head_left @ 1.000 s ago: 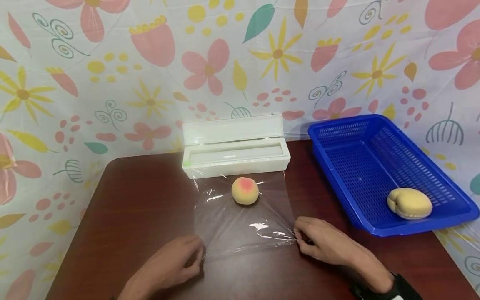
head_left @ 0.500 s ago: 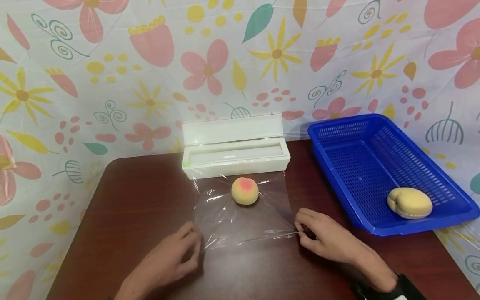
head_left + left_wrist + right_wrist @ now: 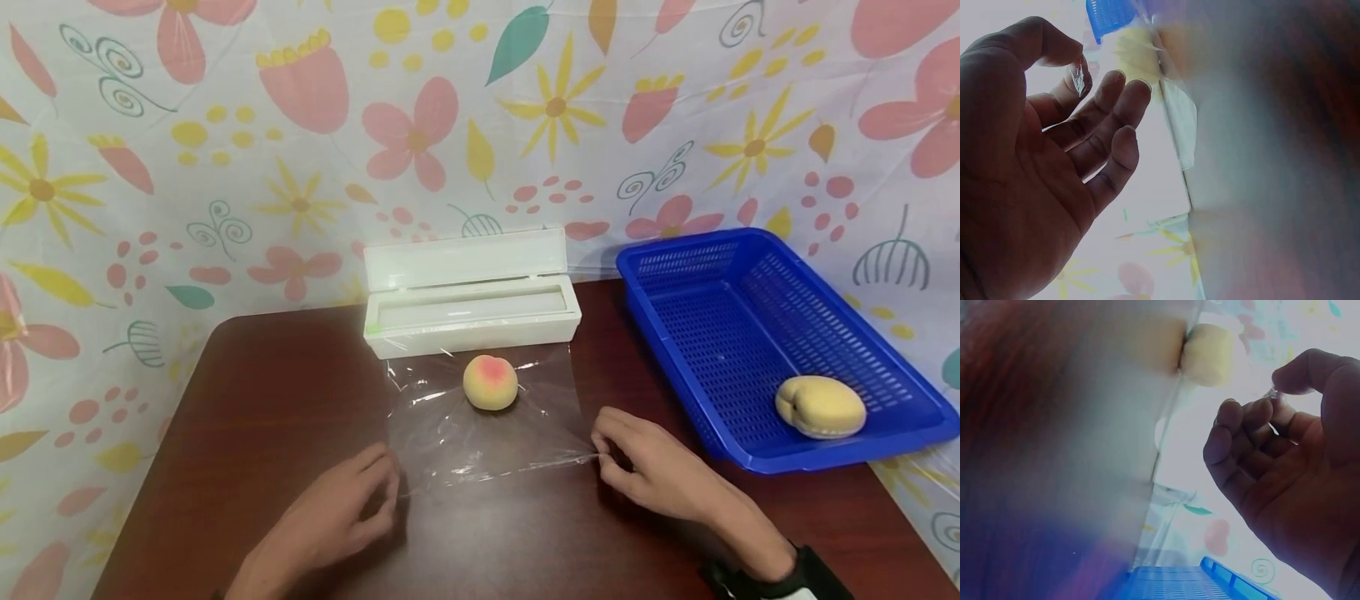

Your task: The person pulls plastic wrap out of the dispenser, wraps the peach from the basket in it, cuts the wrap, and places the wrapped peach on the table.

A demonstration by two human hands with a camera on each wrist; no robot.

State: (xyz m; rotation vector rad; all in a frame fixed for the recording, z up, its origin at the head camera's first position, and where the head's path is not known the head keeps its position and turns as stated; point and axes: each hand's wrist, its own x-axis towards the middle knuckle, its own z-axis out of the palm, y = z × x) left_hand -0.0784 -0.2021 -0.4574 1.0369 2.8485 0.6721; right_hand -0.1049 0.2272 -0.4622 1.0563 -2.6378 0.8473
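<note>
A sheet of clear cling film (image 3: 450, 450) stretches from a white dispenser box (image 3: 472, 329) toward the person. On the film, close in front of the box, sits a yellow peach (image 3: 491, 382) with a pink top. My left hand (image 3: 337, 508) pinches the film's near left corner between thumb and index finger; in the left wrist view a shiny bit of film (image 3: 1079, 78) shows at those fingertips, the other fingers spread loosely. At the near right corner, my right hand (image 3: 652, 467) pinches the film the same way, a glint of film (image 3: 1270, 394) at its fingertips.
The dispenser's lid (image 3: 467, 258) stands up against the flowered cloth (image 3: 300, 125) behind the table. A blue basket (image 3: 675, 375) stands at the right, a yellow mango-like fruit (image 3: 821, 407) inside it. The brown table (image 3: 247, 400) has a rounded far left corner.
Both hands have shifted slightly away from the person, the right one more plainly. The film's near edge has moved toward the box with them, and the creases near the peach have eased.
</note>
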